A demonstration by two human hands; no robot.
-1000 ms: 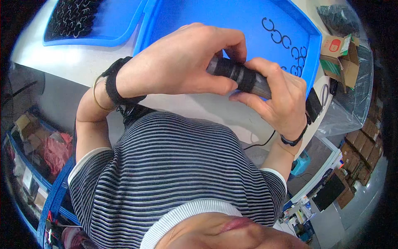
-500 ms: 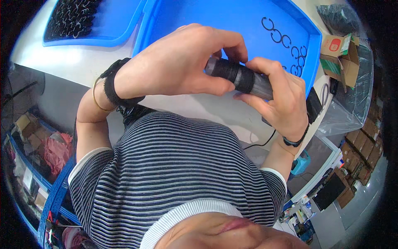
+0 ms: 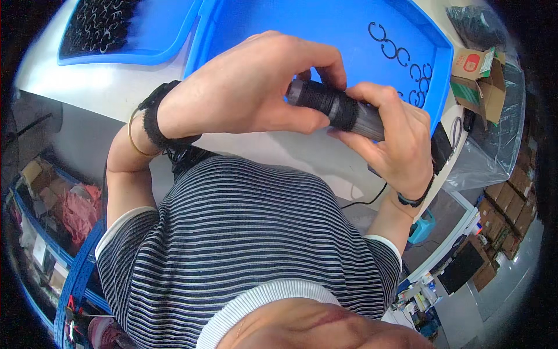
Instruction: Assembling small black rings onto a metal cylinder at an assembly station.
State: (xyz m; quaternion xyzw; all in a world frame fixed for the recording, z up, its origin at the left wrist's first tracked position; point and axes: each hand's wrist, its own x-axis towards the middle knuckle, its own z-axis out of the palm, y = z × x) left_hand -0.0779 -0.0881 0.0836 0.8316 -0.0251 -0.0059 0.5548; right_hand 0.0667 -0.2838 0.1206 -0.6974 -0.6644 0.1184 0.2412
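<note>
A dark grey cylindrical rod [image 3: 368, 119] is held between my two hands, above the near edge of a large blue tray [image 3: 279, 17]. Two bands of thin black rings [image 3: 319, 96], packed tightly together, sit around it. My left hand [image 3: 250, 87] is closed over the rod's left end, its thumb below the rings and its fingers curled on the far side. My right hand [image 3: 398, 134] grips the bare right end between thumb and fingers. Inside the tray, at the right, lie several loose black C-shaped rings [image 3: 402, 56]. My fingers partly hide the rod's left end.
A smaller blue tray [image 3: 157, 55] with many black C-shaped clips [image 3: 96, 29] stands at the far left on the white table [image 3: 87, 81]. An opened cardboard box [image 3: 491, 87] and clear plastic wrapping [image 3: 488, 157] are at the right. A black cable [image 3: 366, 202] hangs near the table's front edge.
Almost nothing differs. Both hands keep their hold on the rod with the rings, and the view has shifted very slightly.
</note>
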